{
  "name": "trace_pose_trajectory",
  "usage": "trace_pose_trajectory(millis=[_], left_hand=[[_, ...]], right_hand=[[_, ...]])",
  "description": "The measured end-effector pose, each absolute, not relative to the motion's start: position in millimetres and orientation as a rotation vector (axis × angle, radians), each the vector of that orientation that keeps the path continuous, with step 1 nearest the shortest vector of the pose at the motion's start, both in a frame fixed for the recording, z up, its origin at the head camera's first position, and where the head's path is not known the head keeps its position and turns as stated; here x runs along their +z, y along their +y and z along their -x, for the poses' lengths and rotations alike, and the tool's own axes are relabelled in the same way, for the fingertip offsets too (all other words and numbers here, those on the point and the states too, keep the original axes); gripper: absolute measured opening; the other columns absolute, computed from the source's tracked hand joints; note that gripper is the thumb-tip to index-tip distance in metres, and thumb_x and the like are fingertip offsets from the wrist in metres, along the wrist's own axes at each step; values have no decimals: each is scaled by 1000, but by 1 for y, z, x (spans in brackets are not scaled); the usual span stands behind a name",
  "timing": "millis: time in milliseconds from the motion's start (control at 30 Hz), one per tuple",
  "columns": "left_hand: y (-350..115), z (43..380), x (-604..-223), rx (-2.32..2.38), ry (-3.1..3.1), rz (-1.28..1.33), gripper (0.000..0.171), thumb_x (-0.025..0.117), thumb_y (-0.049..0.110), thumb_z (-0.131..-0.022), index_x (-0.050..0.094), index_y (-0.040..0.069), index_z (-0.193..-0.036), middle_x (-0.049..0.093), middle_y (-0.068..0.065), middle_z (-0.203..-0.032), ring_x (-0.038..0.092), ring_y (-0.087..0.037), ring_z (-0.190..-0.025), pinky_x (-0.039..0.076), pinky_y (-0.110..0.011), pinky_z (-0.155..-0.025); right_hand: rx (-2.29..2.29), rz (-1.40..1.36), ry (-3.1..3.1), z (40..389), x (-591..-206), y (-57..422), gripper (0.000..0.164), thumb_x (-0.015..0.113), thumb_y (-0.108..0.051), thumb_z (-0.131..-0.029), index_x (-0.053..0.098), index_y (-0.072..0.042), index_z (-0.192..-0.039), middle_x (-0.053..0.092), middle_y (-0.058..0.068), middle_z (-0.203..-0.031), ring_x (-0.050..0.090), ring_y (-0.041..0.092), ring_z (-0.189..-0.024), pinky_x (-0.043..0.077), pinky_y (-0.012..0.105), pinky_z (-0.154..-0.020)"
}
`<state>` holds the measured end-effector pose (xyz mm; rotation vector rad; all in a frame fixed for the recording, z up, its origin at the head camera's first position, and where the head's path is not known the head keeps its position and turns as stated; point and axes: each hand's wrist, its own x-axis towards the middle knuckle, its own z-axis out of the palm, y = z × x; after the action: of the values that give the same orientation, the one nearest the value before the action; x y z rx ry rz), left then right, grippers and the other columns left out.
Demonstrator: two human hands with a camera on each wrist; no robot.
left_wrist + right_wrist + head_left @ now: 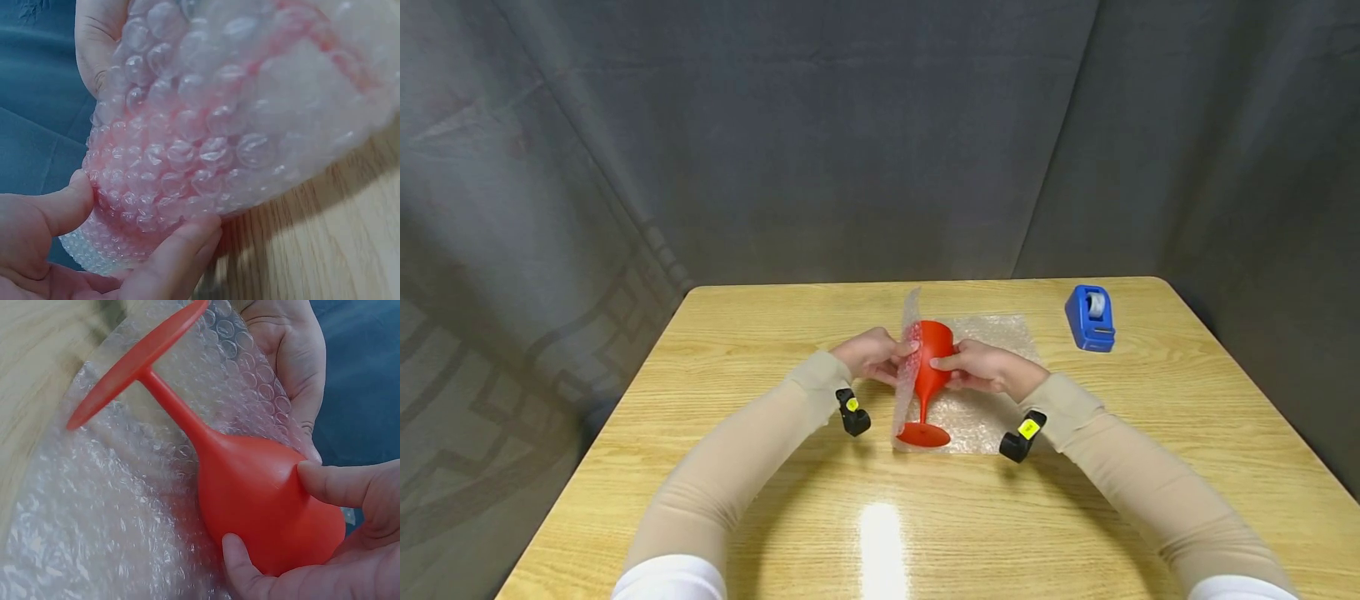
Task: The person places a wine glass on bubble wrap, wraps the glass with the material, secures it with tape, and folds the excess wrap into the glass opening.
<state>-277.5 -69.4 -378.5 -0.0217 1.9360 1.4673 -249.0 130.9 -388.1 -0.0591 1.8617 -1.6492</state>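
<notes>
A red goblet (934,358) lies over a sheet of bubble wrap (992,425), its foot toward the near side and its bowl toward the far side. My right hand (988,365) grips the bowl, with thumb and fingers on either side of it in the right wrist view. On the other side my left hand (874,353) holds the lifted left part of the wrap against the bowl, thumb at its upper edge. Through the bubbles (181,156) the red shows pink in the left wrist view. The stem (175,406) and foot are uncovered on the right wrist side.
A blue tape dispenser (1090,318) with a roll of clear tape stands at the back right of the wooden table (760,333). Dark grey curtains (865,150) hang behind the table and along its sides.
</notes>
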Motion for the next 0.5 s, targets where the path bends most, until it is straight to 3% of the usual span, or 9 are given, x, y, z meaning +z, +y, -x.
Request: trace_pose_trajectory(millis=[233,400,500], left_hand=[[-70,274,-376,1403,2020,-33,31,58,23,-98,64,-7,-102,63,-7,-81,63,-18,-74,61,-34,-74],[-68,270,-374,1395,2067,-86,29,60,23,-97,65,-6,-97,64,-5,-81,62,-16,-72,60,-31,-72],[-66,267,-374,1402,2086,-111,31,61,23,-96,65,-7,-97,64,-6,-81,61,-16,-71,61,-31,-71]], right_hand=[[-1684,54,1792,249,-390,132,20,52,-2,-97,47,11,-110,60,3,-77,58,11,-70,56,20,-74],[-1686,53,1770,249,-389,136,25,50,1,-97,44,12,-118,53,0,-72,58,13,-79,55,28,-88],[-1697,34,1760,249,-389,137,30,50,2,-96,40,12,-122,54,4,-80,59,15,-83,52,36,-98]])
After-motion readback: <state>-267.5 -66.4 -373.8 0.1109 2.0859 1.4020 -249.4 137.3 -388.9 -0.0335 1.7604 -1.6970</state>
